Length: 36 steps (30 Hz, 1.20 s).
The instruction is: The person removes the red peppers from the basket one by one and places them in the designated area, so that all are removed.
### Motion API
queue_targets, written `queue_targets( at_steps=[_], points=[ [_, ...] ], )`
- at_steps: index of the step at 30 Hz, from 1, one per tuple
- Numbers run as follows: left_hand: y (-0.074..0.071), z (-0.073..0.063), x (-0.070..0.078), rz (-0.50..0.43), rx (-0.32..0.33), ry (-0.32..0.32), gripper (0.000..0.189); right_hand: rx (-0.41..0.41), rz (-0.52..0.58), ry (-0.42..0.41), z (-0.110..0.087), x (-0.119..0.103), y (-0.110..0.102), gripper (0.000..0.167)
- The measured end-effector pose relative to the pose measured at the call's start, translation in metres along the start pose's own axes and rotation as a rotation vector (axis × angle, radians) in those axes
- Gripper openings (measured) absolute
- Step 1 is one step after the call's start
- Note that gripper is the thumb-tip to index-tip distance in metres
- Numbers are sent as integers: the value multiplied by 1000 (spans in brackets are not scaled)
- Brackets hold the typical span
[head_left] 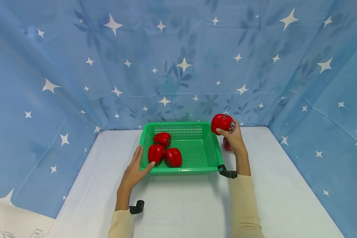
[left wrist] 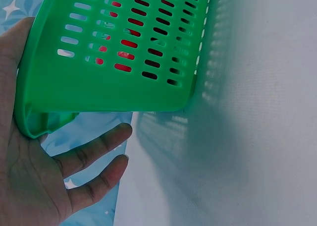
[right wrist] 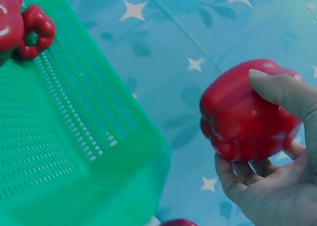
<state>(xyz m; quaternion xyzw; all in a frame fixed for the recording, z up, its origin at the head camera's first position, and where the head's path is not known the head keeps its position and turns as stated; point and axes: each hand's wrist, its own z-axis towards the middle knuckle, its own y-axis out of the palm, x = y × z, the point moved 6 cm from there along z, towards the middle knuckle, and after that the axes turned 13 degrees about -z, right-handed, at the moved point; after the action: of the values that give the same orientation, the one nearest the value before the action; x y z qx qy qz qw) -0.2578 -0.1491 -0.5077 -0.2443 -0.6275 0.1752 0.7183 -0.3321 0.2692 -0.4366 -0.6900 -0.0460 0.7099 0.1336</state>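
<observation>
My right hand (head_left: 233, 136) holds a red bell pepper (head_left: 221, 122) above the right rim of a green basket (head_left: 178, 170). In the right wrist view, the thumb lies over the pepper (right wrist: 250, 112) and the fingers are curled beneath it. Three more red bell peppers (head_left: 173, 157) sit together in the left part of the basket. Against the basket's left front corner rests my left hand (head_left: 134, 172), its fingers spread along the rim. The left wrist view has two extended fingers (left wrist: 99, 186) below the basket's perforated wall (left wrist: 119, 82).
Another red bell pepper (head_left: 227, 144) lies on the white table (head_left: 181, 205), right of the basket and partly hidden by my right hand. Blue curtains with white stars (head_left: 181, 66) hang behind the table and along both sides.
</observation>
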Motion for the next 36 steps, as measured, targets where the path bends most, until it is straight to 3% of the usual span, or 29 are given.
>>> queue_targets(
  at_steps=[11,21,26,36],
  points=[
    [-2,-1,-1,0,6,10,94,311,120,38,-8,17,-52,86],
    [-1,-1,1,-9,1,1,94,523,80,168,-20,50,-85,89],
    [-1,-1,2,-11,5,5,94,575,50,242,-24,68,-92,88],
    [0,-1,0,-3,3,-2,95,563,21,342,-29,101,-95,91]
  ],
)
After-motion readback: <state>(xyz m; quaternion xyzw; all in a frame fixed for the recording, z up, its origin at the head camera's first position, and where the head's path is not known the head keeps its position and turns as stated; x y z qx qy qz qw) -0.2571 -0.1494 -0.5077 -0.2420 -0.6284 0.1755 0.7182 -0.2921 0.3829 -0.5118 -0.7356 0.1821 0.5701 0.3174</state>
